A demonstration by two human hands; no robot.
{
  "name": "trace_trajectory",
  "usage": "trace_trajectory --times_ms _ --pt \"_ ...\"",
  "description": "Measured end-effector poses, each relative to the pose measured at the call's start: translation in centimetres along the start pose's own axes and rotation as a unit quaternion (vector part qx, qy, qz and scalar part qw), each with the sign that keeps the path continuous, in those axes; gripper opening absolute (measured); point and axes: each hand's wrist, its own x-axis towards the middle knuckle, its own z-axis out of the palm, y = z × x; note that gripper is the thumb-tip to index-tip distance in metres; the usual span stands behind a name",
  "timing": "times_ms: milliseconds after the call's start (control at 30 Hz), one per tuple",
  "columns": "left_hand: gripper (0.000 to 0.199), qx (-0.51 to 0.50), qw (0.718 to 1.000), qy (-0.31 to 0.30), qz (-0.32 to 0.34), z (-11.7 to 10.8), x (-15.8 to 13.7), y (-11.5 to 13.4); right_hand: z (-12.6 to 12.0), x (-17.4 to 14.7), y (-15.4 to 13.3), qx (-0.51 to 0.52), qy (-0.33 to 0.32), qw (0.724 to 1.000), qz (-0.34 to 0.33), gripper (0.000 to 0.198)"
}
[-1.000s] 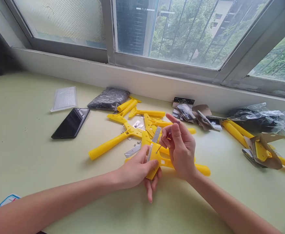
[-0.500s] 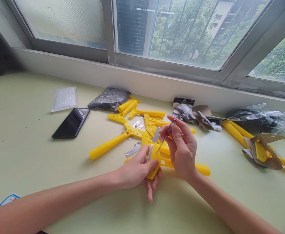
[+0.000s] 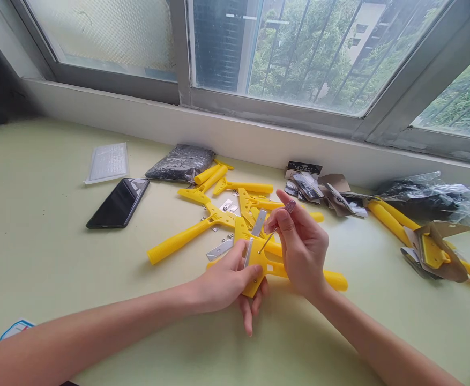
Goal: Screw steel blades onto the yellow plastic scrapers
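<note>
My left hand (image 3: 230,273) is closed around the head of a yellow scraper (image 3: 254,281), thumb on top and fingers beneath. A metal blade (image 3: 248,251) shows along the scraper's left edge, and its handle stretches right, passing behind my other hand. Pinched in my right hand (image 3: 304,244) is a small screwdriver (image 3: 273,234) with a clear reddish grip. Its shaft slants down to a screw on the scraper head. Other yellow scraper bodies (image 3: 182,238) lie just behind, with loose blades (image 3: 219,249) and several small nuts (image 3: 230,236) among them.
A black phone (image 3: 117,205) and a clear plastic packet (image 3: 106,162) lie left. A dark filled bag (image 3: 180,162) sits by the window wall. Opened packaging (image 3: 307,182) is at the back, and more yellow handles (image 3: 389,221) with torn cardboard (image 3: 452,252) lie right.
My right fingers have shifted slightly on the screwdriver's grip, which they now cover more. The screwdriver tip stays at the same screw, and my left hand keeps its hold on the scraper.
</note>
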Motion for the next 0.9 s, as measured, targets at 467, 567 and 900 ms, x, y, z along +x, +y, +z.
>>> trace_trajectory --times_ms 467,567,900 --pt "0.027 -0.003 1.0 -0.009 0.001 0.1 -0.1 0.2 0.5 0.0 -1.5 0.021 -0.072 0.997 -0.034 0.022" --pt "0.025 -0.005 1.0 -0.011 -0.002 0.1 -0.1 0.2 0.5 0.1 -1.5 0.013 -0.077 0.996 -0.05 0.022" --pt "0.027 -0.02 1.0 -0.008 -0.001 0.1 -0.1 0.2 0.3 -0.4 -1.6 0.02 -0.093 0.994 -0.059 0.022"
